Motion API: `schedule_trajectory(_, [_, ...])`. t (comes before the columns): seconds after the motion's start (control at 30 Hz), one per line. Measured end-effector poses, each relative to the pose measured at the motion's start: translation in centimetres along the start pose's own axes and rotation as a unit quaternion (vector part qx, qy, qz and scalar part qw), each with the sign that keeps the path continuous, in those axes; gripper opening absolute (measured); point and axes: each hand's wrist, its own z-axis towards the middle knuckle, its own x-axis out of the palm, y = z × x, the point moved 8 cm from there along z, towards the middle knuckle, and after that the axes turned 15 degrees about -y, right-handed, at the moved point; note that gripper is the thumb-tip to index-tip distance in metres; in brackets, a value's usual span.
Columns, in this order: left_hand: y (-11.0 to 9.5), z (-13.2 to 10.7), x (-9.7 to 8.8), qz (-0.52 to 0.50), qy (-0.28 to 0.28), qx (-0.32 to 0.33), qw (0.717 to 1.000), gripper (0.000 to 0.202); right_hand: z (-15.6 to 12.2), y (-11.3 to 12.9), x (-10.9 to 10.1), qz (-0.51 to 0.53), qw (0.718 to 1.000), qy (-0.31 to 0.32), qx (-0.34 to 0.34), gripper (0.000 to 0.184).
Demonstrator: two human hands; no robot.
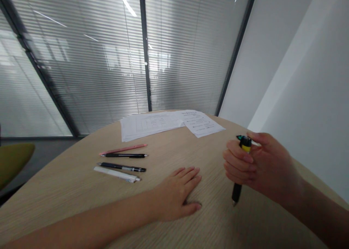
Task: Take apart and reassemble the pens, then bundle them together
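My right hand [255,167], raised over the right side of the table, is wrapped round a black pen [236,194]. The pen's pointed tip aims down below my fist. Above the fist show a black end with a yellow band [246,144] and a green bit [239,137]; whether these belong to the same pen I cannot tell. Palm down on the tabletop lies my left hand [177,196], fingers stretched out, holding nothing. Left of it lie a pink pen or pencil [124,149], a black pen [125,155], a black pen with a silvery section [121,167] and a white pen [117,174].
Printed sheets of paper [152,125] are spread along the far edge of the round wooden table [81,205]. Behind it stands a glass partition with blinds [185,60]. A white wall [308,96] borders the right side, and a yellow-green chair [13,161] is at the left.
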Motion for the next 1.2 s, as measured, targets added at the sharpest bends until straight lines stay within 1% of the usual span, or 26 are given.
schedule_trajectory(0.3, [-0.1, 0.1, -0.1, 0.013, 0.005, -0.001, 1.0, 0.063, -0.2, -0.5, 0.2, 0.009, 0.999, 0.039, -0.006, 0.032])
schedule_trajectory(0.4, [-0.1, 0.1, -0.1, 0.017, 0.007, 0.002, 1.0, 0.063, -0.3, -0.6, 0.3, -0.002, 0.999, 0.052, -0.007, 0.033])
schedule_trajectory(0.5, [0.0, 0.1, -0.1, 0.019, 0.002, 0.003, 1.0, 0.063, -0.4, -1.1, 0.4, -0.062, 0.997, 0.05, -0.009, 0.038])
schedule_trajectory(0.57, [0.0, 0.1, 0.0, 0.017, -0.004, 0.004, 1.0, 0.063, -0.2, -1.7, 0.0, -0.167, 0.985, 0.028, -0.016, 0.04])
schedule_trajectory(0.6, [0.0, 0.1, 0.0, 0.015, -0.007, 0.005, 1.0, 0.063, 0.0, -2.1, -0.3, -0.24, 0.97, 0.011, -0.028, 0.038])
schedule_trajectory(0.63, [0.0, 0.1, 0.0, 0.013, -0.01, 0.007, 1.0, 0.062, 0.3, -2.3, -0.8, -0.317, 0.947, -0.012, -0.049, 0.034])
schedule_trajectory(0.7, [-0.1, 0.1, -0.1, 0.013, -0.015, 0.009, 1.0, 0.061, 1.0, -2.5, -1.8, -0.454, 0.883, -0.055, -0.107, 0.021])
schedule_trajectory(0.73, [-0.1, 0.1, -0.1, 0.014, -0.018, 0.009, 1.0, 0.06, 1.4, -2.7, -2.3, -0.503, 0.851, -0.075, -0.131, 0.014])
schedule_trajectory(0.8, [-0.2, 0.1, -0.2, 0.015, -0.02, 0.007, 1.0, 0.059, 2.3, -3.9, -3.5, -0.575, 0.801, -0.091, -0.142, 0.01])
schedule_trajectory(0.83, [-0.2, 0.1, -0.2, 0.015, -0.02, 0.006, 1.0, 0.059, 2.7, -4.6, -4.1, -0.6, 0.782, -0.095, -0.137, 0.009])
schedule_trajectory(0.9, [-0.2, 0.1, -0.2, 0.014, -0.017, 0.004, 1.0, 0.06, 3.5, -5.8, -5.2, -0.632, 0.758, -0.092, -0.133, 0.01])
schedule_trajectory(1.0, [-0.2, 0.3, -0.2, 0.017, -0.015, 0.005, 1.0, 0.062, 4.3, -6.6, -6.0, -0.673, 0.718, -0.079, -0.158, 0.016])
schedule_trajectory(1.1, [-0.1, 0.3, 0.0, 0.021, -0.007, 0.005, 1.0, 0.063, 4.7, -6.6, -6.4, -0.731, 0.654, -0.078, -0.179, 0.019])
schedule_trajectory(1.17, [-0.1, 0.3, 0.1, 0.022, 0.002, 0.004, 1.0, 0.064, 4.8, -6.5, -6.8, -0.768, 0.61, -0.089, -0.175, 0.023])
schedule_trajectory(1.2, [-0.1, 0.2, 0.2, 0.022, 0.006, 0.005, 1.0, 0.064, 4.8, -6.4, -7.0, -0.78, 0.594, -0.098, -0.172, 0.025])
